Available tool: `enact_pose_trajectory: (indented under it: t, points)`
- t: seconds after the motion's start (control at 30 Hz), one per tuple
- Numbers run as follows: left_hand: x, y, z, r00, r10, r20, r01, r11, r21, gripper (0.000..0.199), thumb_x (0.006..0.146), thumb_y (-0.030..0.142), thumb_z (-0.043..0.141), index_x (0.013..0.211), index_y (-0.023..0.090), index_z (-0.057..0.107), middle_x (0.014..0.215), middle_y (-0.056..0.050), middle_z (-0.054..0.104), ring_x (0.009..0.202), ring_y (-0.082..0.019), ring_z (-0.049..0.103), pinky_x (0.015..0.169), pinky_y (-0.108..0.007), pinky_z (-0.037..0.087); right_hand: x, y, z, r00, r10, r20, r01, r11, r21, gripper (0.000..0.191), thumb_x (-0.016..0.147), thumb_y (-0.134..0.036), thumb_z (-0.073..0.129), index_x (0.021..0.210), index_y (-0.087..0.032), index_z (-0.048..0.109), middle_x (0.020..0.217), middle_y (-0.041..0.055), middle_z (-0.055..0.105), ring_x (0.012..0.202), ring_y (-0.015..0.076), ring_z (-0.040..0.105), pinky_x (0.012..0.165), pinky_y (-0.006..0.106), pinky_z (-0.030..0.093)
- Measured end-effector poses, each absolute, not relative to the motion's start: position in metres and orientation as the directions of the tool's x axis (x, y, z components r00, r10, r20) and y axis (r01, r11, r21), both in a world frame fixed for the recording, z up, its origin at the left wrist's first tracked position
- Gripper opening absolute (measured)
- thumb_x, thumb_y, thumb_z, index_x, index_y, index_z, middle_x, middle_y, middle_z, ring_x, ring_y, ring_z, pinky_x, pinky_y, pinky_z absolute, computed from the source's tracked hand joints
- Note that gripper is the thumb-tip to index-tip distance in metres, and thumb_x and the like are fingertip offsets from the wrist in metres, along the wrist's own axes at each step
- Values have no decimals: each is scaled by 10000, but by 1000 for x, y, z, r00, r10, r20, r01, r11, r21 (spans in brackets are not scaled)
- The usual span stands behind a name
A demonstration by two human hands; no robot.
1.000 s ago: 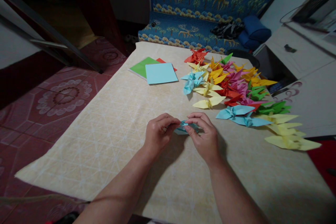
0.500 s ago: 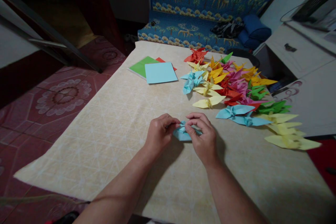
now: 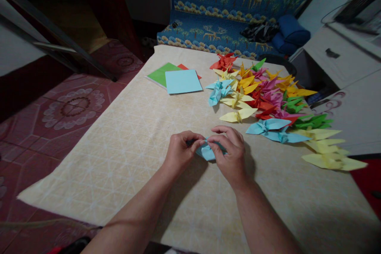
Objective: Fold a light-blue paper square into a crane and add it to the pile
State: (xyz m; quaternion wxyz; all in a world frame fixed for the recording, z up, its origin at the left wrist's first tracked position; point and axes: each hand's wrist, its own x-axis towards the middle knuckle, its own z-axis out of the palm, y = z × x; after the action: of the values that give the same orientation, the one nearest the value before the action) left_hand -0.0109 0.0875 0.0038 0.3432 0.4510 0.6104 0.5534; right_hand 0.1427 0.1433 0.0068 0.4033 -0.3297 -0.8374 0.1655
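Note:
A small folded light-blue paper (image 3: 208, 153) lies between my hands on the cloth-covered table (image 3: 127, 147). My left hand (image 3: 186, 149) pinches its left part between thumb and fingers. With thumb and index finger, my right hand (image 3: 229, 151) grips the upper right of the same paper, the other fingers curled above it. Both sets of fingertips nearly meet at the paper's top edge and hide part of its folds. Beyond my hands, flat square sheets are stacked: light blue (image 3: 183, 81) on top, green (image 3: 162, 73) and red (image 3: 198, 76) showing underneath.
Many folded paper cranes (image 3: 268, 99) in red, yellow, orange, pink, green and blue cover the table's right side. A sofa with a blue deer-patterned cover (image 3: 202, 27) stands behind the table. A white cabinet (image 3: 330, 53) is at the right.
My right thumb and index finger have shifted slightly left, closer to my left fingertips. The blue paper's lower edge now looks more pointed. The whole view has shifted a little.

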Motion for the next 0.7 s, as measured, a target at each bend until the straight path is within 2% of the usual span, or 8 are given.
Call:
enact_pose_trajectory:
  t: [0.27,0.43,0.6,0.7]
  points:
    - [-10,88,2,-365,927,85,215,-5,977,63,734,218,731,726,188,785,693,-82,744,606,-194,634,586,-294,467,141,145,6,-537,678,502,474,735,-485,88,893,-164,583,832,-226,600,1123,84,649,1053,259,579,915,446,412]
    - [-11,88,3,-328,945,4,279,93,956,121,769,223,686,755,131,764,686,-73,726,603,-169,606,578,-275,434,139,142,5,-469,664,582,459,746,-482,94,916,-178,551,833,-216,572,1090,90,635,1033,255,580,908,439,406]
    - [-12,87,5,-309,950,37,339,74,938,135,801,221,653,772,128,747,690,-57,702,622,-153,584,583,-264,418,139,141,7,-436,710,553,372,702,-607,45,904,-179,570,910,-223,577,1016,71,636,1012,231,600,891,398,442]
    - [-13,87,6,-312,948,62,361,58,931,132,814,222,645,783,135,738,719,-59,705,653,-158,596,608,-266,428,142,143,6,-386,796,467,346,594,-727,126,860,-207,629,979,-222,588,988,59,643,966,229,608,856,378,467]
